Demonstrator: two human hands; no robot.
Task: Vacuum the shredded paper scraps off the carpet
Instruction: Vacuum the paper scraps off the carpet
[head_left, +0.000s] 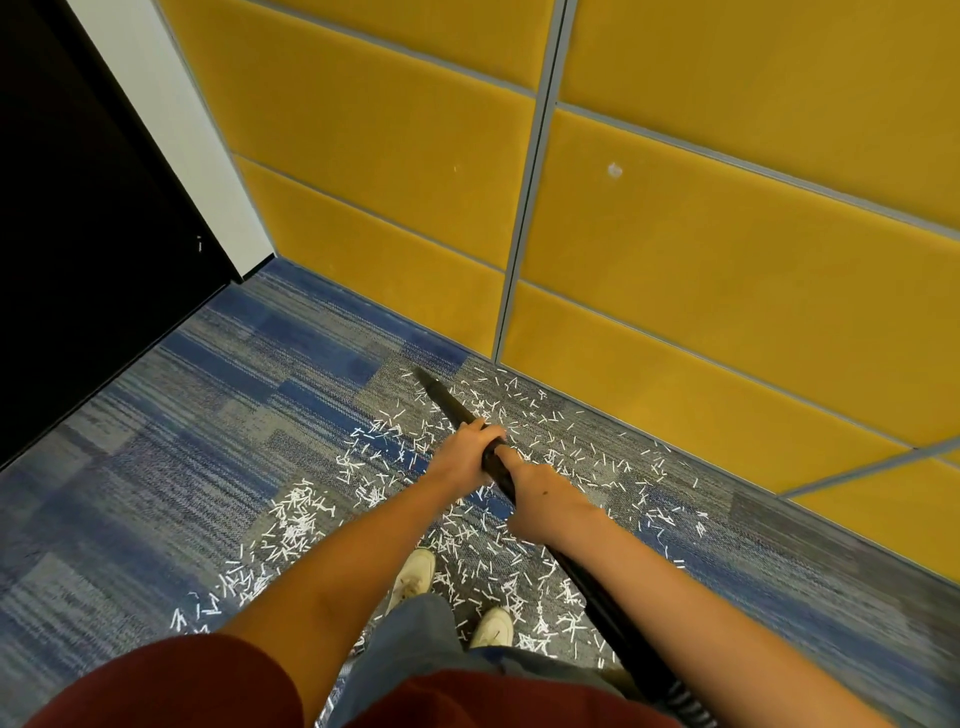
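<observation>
Maroon sleeves (171, 686) fill the bottom edge, with blue jeans (415, 639) and two pale shoes (415, 571) just beyond them, both feet standing among the scraps. From the lower right a ribbed black hose (685, 701) joins a straight black vacuum wand (597, 587), which slants up and to the left across the floor.

Both hands hold that wand. The right hand (540, 499) is the nearer one, its fingers wrapped round the tube. The left hand (465, 457) sits just ahead of it, closer to the nozzle, its fingers also curled over the tube. The two hands are nearly touching.

White shredded paper scraps (296, 519) lie thick on the blue and grey striped carpet (156, 415), in a broad band from the lower left, under the arms, and out to the right along the wall. The wand's narrow tip (423, 376) rests at the far edge of the scraps, near the foot of the wall.

Beyond stand padded yellow wall panels (675, 234) with grey seams, and to the far left a dark door (78, 234) beside a white wall strip (171, 130).
</observation>
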